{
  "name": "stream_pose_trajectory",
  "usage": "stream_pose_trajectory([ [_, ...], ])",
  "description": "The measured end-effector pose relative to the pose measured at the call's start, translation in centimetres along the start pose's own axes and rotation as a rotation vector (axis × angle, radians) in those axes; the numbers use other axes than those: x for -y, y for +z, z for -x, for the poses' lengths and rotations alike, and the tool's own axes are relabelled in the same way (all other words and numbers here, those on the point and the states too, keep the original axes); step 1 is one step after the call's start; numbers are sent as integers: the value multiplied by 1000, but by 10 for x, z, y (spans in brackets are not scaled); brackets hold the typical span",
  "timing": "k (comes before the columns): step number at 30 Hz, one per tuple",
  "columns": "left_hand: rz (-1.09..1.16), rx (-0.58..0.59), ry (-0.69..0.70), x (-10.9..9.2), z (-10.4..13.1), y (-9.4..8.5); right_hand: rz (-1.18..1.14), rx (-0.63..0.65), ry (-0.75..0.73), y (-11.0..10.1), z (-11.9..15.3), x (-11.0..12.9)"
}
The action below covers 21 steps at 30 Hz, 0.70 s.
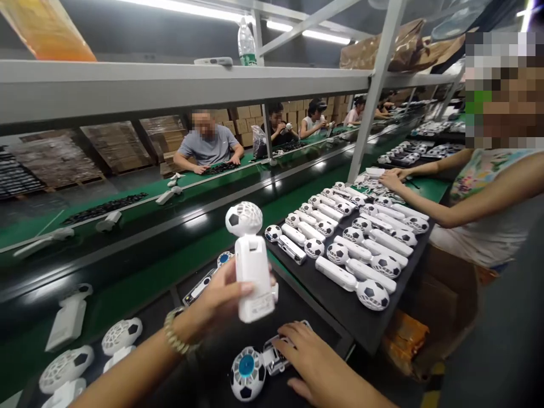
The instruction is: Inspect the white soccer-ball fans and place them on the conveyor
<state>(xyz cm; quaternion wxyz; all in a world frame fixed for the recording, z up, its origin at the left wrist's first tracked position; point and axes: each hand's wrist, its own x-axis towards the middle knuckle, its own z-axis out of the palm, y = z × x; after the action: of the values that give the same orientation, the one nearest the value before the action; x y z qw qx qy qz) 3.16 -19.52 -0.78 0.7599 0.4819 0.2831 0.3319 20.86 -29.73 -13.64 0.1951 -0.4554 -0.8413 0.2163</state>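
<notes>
White plastic handheld fan [251, 266], soccer-ball style head up top, held upright in the left hand [216, 300], fingers wrapped round the lower body, thumb on the front face. Beaded bracelet [175, 335] on that wrist. Right hand [312, 362] lies palm down, fingers spread loosely, fingertips touching an open fan unit [259, 368] lying flat on the dark worktop [297, 306]; that unit shows a blue hub in its head and exposed insides in the handle. Another open unit [208, 280] lies just behind the left hand. Black tray [352, 317] to the right carries rows of finished white fans [361, 249], heads alternating ends. A co-worker's hand [393, 180] rests on parts at the tray's far end. Green conveyor belt [140, 272] runs along the left, with more white fan parts [68, 368] near the bottom left corner. Across the belt several people sit working. Grey metal shelf [170, 85] overhead holds a plastic bottle [246, 42].
</notes>
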Motion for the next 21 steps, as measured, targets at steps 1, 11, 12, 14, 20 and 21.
stream_pose_trajectory([
  [1, 116, -4, 55, -6, -11, 13, 47, 4, 3, 4, -7, 0],
  [11, 606, -315, 76, -26, -56, 72, 279, -525, -275, 77, -27, -48],
  [12, 594, -321, 63, -24, -57, 72, 280, -555, -283, 81, -28, -50],
  [14, 578, -300, 36, -21, -59, 72, 283, -560, -282, 83, -29, -50],
  [20, 594, -266, 2, -8, -64, 70, 321, -491, -274, 88, -31, -53],
  [21, 580, -245, 23, -5, -65, 69, 317, -487, -266, 90, -31, -54],
])
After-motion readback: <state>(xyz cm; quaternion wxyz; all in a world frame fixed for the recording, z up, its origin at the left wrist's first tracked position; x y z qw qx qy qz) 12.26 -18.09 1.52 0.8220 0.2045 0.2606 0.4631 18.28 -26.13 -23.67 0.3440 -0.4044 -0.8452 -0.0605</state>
